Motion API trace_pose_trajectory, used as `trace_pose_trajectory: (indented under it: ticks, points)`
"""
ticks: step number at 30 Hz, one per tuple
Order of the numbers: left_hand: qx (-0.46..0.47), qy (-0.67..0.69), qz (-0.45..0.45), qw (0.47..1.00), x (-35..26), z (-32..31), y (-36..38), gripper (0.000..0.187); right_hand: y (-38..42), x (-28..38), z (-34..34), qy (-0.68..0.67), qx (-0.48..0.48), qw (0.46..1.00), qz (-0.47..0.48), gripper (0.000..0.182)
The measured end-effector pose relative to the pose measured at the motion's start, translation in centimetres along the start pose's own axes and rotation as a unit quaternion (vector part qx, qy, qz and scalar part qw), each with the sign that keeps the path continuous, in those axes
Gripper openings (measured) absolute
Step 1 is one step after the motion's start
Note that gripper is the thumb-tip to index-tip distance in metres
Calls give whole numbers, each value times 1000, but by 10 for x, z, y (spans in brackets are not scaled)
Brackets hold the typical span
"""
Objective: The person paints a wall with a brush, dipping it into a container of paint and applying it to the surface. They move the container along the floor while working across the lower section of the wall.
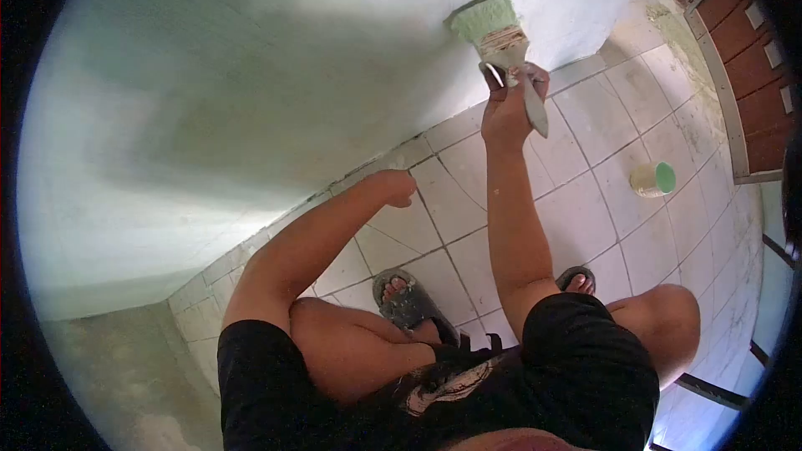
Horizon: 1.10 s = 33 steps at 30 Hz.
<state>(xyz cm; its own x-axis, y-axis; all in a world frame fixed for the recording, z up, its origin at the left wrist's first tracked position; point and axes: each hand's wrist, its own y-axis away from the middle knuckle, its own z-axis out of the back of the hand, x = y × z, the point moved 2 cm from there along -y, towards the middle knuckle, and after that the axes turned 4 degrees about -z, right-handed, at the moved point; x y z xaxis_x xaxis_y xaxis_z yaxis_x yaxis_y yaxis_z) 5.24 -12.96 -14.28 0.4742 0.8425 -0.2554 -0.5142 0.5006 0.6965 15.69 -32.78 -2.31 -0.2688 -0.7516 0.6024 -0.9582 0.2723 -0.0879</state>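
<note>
A wide paintbrush is gripped by its pale handle in my right hand. Its bristles are coated in light green paint and lie against the pale green wall. The handle's end sticks out past my fingers toward the lower right. My left hand is curled into a fist near the foot of the wall, above the floor tiles, and no object shows in it. To the right on the tiles is a small paint container with green at its opening.
White floor tiles with dark joints run along the wall. My sandalled foot and bent knees take up the near side. A brown panelled door stands at the right. Grey bare floor shows at lower left.
</note>
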Motion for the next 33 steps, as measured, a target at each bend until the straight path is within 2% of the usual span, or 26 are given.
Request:
trace_pose_trajectory:
  ticks: [1,3,4,6,8,11,13,15,17,19,20,22,24,25,27,29,30,31,32,33]
  points:
    - [-4,-1,-1,1000,-3,3,0,23,0,-4,4,-27,16,999,6,14]
    - [19,-8,22,1000,-7,8,2,22,7,-45,39,92,8,995,-22,15]
    - [15,-13,22,1000,-5,6,-1,22,12,-68,63,73,-7,995,-63,13]
    - [55,-27,-4,998,2,-3,-8,30,23,-90,103,165,-41,981,-89,13]
    - [50,-14,5,999,-6,4,-3,30,34,-113,146,254,-63,959,-108,13]
    - [54,-3,29,998,-17,23,4,31,34,-109,151,309,-89,939,-120,14]
    - [69,-2,39,997,-18,22,8,31,21,-118,143,325,-77,938,-96,14]
    - [54,8,35,998,-17,22,8,31,2,-125,122,421,-21,902,-90,13]
    - [45,-3,41,998,-20,26,9,31,-7,-114,98,393,-33,911,-123,12]
    - [42,-10,51,998,-13,27,12,30,-5,-94,78,166,-30,981,-93,11]
    - [30,-3,44,999,-9,26,11,30,4,-50,33,138,-66,979,-137,9]
    - [21,21,30,999,-8,19,5,30,-2,-14,-7,67,-55,993,-82,9]
    - [36,-24,20,999,1,21,1,29,-9,27,-56,-17,37,999,10,10]
    - [37,-12,18,999,1,19,-1,29,-10,51,-85,-31,19,999,22,9]
    - [29,-21,48,998,5,19,-2,29,-19,64,-109,-26,58,997,43,11]
    - [20,-22,17,999,5,18,-1,30,-22,69,-117,-55,90,989,104,14]
    - [19,-11,16,1000,1,21,4,31,-23,54,-99,-56,71,991,93,11]
    - [19,0,16,1000,-3,22,5,32,-24,26,-62,102,78,983,134,9]
    - [19,-1,12,1000,-6,18,3,32,-24,-6,-23,256,79,948,172,8]
    - [35,-17,13,999,-7,14,2,31,-13,-28,3,186,71,974,105,10]
